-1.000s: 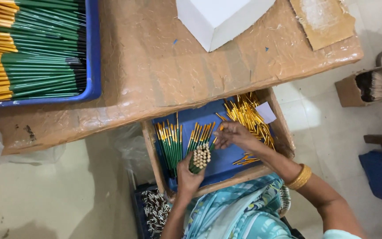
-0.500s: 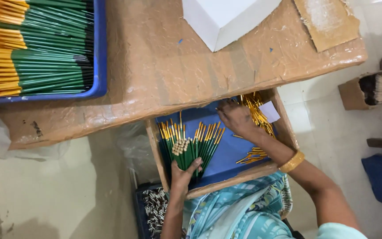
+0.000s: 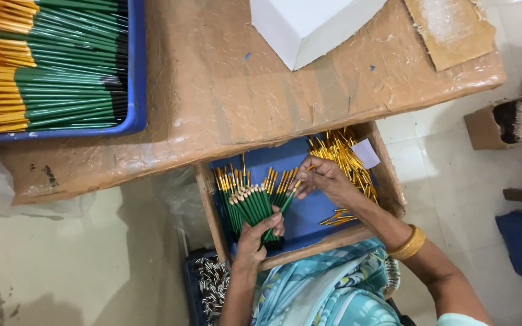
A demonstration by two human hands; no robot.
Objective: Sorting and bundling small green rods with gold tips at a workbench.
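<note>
Left hand point(image 3: 260, 232) clamped round a bundle of green pencils point(image 3: 250, 205), tips up, over the blue-lined wooden tray point(image 3: 391, 181). Right hand point(image 3: 327, 180) pinching one pencil beside loose gold ferrules point(image 3: 341, 154) and a white slip point(image 3: 367, 152). Beyond, brown table point(image 3: 237, 90), white box point(image 3: 309, 24), blue crate point(image 3: 135, 90) stacked with pencils.

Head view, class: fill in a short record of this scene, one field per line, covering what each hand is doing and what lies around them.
left hand: grips a fanned bundle of green pencils
right hand: pinches one green pencil beside the bundle
wooden tray: blue lining, loose gold-tipped pieces
table: blue bin of green pencils, white box
</note>
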